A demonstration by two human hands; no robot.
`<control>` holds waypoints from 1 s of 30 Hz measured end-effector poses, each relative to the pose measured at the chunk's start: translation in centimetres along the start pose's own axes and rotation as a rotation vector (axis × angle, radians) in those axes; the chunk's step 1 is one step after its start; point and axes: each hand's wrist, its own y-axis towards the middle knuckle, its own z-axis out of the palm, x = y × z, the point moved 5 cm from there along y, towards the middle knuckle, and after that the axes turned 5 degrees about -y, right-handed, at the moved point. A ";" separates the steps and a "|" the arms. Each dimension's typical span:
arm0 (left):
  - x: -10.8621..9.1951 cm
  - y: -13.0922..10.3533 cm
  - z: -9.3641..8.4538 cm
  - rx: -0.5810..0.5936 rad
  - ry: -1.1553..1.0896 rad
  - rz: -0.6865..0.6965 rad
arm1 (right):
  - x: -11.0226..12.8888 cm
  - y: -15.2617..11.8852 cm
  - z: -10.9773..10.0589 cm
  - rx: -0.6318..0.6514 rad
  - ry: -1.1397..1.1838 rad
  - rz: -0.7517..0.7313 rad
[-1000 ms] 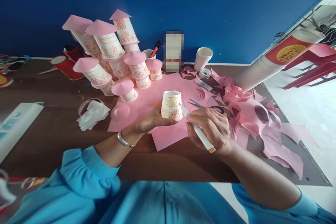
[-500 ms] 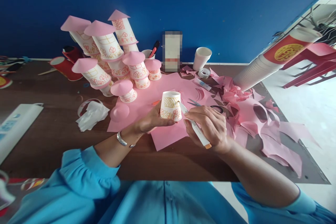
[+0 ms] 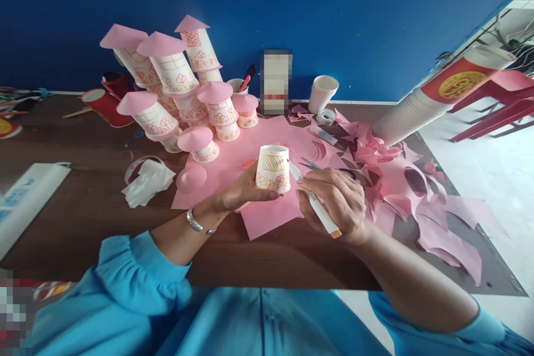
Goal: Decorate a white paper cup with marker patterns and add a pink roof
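Observation:
My left hand (image 3: 246, 189) is closed around a small white paper cup (image 3: 272, 169), held upside down above the pink paper. Red flowers and a yellow-brown striped rectangle are drawn on the cup's side. In my right hand (image 3: 336, 200) is a white marker (image 3: 319, 208) with an orange end, its tip pointing at the cup's right edge. Whether the tip touches the cup I cannot tell. Behind my left hand stand several decorated cup towers (image 3: 175, 75) with pink cone roofs. A loose pink cone (image 3: 191, 179) lies left of the cup.
Pink paper sheets (image 3: 267, 222) and cut scraps (image 3: 421, 200) cover the middle and right. Scissors (image 3: 311, 164), a glue tube (image 3: 324, 134), a tape roll (image 3: 326, 117) and a white cup (image 3: 322, 93) lie beyond. A tall cup stack (image 3: 411, 111) leans right; tissue (image 3: 149, 183) lies left.
My right hand has drawn the marker slightly right, away from the striped drawing to the cup's edge. My left hand still holds the cup; the whole view has shifted a little.

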 end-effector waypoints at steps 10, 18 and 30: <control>0.4 -0.1 -0.1 0.031 -0.049 -0.010 | -0.1 -0.3 0.3 0.004 0.000 0.015; -0.3 0.0 0.1 0.011 0.011 0.029 | 0.0 0.0 0.0 -0.018 0.011 0.008; -0.6 0.0 0.1 0.022 -0.063 0.081 | -0.6 -0.3 -0.3 -0.021 0.094 0.148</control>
